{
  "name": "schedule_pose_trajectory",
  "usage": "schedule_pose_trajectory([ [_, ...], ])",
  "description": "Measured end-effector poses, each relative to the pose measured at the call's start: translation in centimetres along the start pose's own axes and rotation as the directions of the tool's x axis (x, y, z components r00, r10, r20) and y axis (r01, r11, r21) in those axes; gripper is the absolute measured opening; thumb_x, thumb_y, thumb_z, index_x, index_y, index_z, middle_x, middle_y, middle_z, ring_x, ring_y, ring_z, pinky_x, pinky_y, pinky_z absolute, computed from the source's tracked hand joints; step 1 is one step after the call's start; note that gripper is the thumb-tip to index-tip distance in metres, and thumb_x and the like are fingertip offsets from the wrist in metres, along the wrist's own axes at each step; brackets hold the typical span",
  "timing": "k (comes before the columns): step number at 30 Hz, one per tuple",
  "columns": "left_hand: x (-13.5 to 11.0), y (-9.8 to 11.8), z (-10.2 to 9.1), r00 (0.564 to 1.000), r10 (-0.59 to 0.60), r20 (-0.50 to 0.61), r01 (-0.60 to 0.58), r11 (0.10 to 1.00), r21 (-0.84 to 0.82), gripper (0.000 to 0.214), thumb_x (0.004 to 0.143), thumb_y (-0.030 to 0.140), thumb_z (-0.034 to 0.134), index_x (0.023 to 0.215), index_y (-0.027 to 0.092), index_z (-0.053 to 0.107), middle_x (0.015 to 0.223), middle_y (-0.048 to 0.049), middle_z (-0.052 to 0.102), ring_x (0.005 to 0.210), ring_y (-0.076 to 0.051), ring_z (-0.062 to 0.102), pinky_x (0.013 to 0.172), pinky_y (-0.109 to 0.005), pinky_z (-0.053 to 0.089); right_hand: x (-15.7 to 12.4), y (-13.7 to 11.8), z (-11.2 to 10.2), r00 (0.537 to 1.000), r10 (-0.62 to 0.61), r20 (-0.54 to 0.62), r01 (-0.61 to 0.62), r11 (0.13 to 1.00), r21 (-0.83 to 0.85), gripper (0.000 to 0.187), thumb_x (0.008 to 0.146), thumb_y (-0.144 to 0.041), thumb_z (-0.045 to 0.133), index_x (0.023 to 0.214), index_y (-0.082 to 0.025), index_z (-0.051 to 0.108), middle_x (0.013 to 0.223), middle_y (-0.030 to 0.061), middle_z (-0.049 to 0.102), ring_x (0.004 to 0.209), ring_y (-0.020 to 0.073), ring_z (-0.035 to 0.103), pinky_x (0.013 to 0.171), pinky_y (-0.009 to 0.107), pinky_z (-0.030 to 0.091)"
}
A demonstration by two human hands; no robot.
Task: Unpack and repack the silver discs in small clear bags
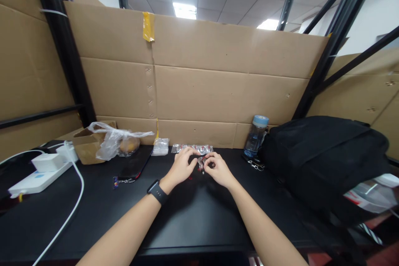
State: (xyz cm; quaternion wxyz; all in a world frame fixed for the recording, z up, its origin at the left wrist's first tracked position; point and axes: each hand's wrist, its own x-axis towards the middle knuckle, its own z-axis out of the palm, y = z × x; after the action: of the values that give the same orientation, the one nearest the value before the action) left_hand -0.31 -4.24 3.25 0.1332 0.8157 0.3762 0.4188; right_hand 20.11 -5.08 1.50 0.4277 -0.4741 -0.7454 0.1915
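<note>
My left hand (183, 165), with a dark watch on its wrist, curves its thumb and fingers in at the left of a small shiny thing with red and silvery parts (200, 163). From the other side, my right hand (218, 169) pinches at the same thing. It is too small and partly covered to name. Just behind the hands lies a row of clear packets with red and silvery bits (205, 149). A small red piece (190, 178) shows on the black table (199, 224) beside my left hand.
Left of the hands are a clear packet stack (161, 146), a dark pouch (135, 164), a plastic bag (114, 143), a cardboard box (85, 147) and a white power strip (40, 178) with cables. Rightward stand a water bottle (256, 136) and a black backpack (321, 162).
</note>
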Motion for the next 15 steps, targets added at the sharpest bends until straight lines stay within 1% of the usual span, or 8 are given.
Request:
schedule_pose_trajectory([
  [2,-0.1,0.1,0.0,0.999,-0.012,0.033,0.012,1.000,0.018,0.024,0.090,0.031,0.062,0.112,0.030,0.071,0.118,-0.0039,0.065,0.117,-0.024,0.055,0.101,-0.042,0.040,0.0,0.0,-0.2,1.000,-0.013,0.028,0.014,0.998,-0.055,0.006,0.075,-0.018,0.069,0.073,-0.022,0.073,0.114,0.0060,0.063,0.110,0.0238,0.055,0.087,0.034,0.046],
  [5,-0.6,0.3,0.7,0.989,-0.001,0.146,-0.012,0.996,0.086,0.017,0.086,0.040,0.067,0.099,0.032,0.075,0.119,-0.0022,0.065,0.119,-0.027,0.052,0.099,-0.044,0.039,0.0,-0.1,-0.5,0.999,0.001,0.054,0.001,0.999,-0.038,0.006,0.078,-0.020,0.069,0.075,-0.022,0.074,0.118,0.0062,0.062,0.110,0.0236,0.054,0.085,0.033,0.046],
  [7,-0.8,0.3,1.3,0.983,-0.010,0.182,-0.013,0.992,0.123,0.014,0.086,0.039,0.067,0.093,0.031,0.076,0.115,-0.0024,0.067,0.116,-0.027,0.052,0.096,-0.043,0.038,0.0,-0.1,-0.6,0.999,0.010,0.052,-0.008,1.000,-0.021,0.006,0.080,-0.022,0.068,0.077,-0.022,0.073,0.119,0.0064,0.061,0.110,0.0235,0.054,0.082,0.032,0.047],
  [10,-0.9,0.1,1.8,0.985,-0.031,0.169,0.004,0.987,0.160,0.013,0.086,0.036,0.066,0.089,0.029,0.077,0.108,-0.0032,0.069,0.110,-0.026,0.053,0.092,-0.042,0.037,0.0,0.0,-0.5,0.999,-0.008,0.054,0.010,1.000,-0.030,0.006,0.081,-0.023,0.067,0.077,-0.021,0.072,0.115,0.0068,0.062,0.109,0.0234,0.055,0.078,0.030,0.047],
  [12,-0.8,-0.2,1.9,0.988,-0.046,0.150,0.018,0.983,0.183,0.013,0.086,0.034,0.065,0.086,0.027,0.077,0.103,-0.0040,0.069,0.107,-0.026,0.053,0.091,-0.041,0.036,0.2,0.4,-0.4,0.997,-0.042,0.066,0.045,0.998,-0.049,0.008,0.083,-0.023,0.065,0.079,-0.020,0.071,0.107,0.0065,0.065,0.103,0.0221,0.058,0.077,0.030,0.047],
  [14,-0.8,-0.4,1.7,0.988,-0.066,0.136,0.038,0.978,0.204,0.014,0.087,0.032,0.064,0.085,0.027,0.077,0.100,-0.0044,0.070,0.105,-0.026,0.054,0.091,-0.042,0.035,0.6,0.9,-0.4,0.996,-0.069,0.056,0.075,0.991,-0.113,0.009,0.087,-0.024,0.062,0.087,-0.020,0.070,0.102,0.0059,0.066,0.098,0.0210,0.060,0.082,0.031,0.047],
  [15,-0.7,-0.5,1.6,0.989,-0.076,0.127,0.047,0.976,0.214,0.014,0.088,0.031,0.063,0.086,0.028,0.076,0.099,-0.0040,0.070,0.105,-0.026,0.054,0.091,-0.042,0.034,0.9,1.2,-0.4,0.997,-0.069,0.043,0.075,0.982,-0.175,0.012,0.088,-0.022,0.060,0.094,-0.020,0.070,0.104,0.0062,0.067,0.099,0.0210,0.061,0.086,0.032,0.046],
])
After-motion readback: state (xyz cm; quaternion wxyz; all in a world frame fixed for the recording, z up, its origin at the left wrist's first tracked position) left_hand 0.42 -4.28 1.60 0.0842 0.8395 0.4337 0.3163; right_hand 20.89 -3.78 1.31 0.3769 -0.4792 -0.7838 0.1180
